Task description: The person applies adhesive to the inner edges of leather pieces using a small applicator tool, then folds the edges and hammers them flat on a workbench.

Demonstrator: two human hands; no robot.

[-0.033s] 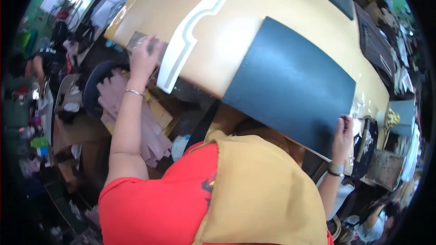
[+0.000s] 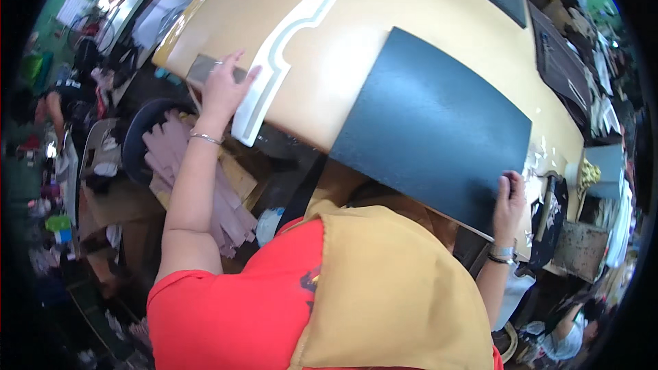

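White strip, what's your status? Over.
Left hand open by white strip; right hand at edge of black mat. Strip on table, near end overhanging. Maybe obstructing: gray piece by left hand.

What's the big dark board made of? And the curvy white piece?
The dark board looks like rubber or plastic: smooth, with a soft sheen. The curvy white piece may be card or leather: flat, pale, crisp-edged, but I can't tell.
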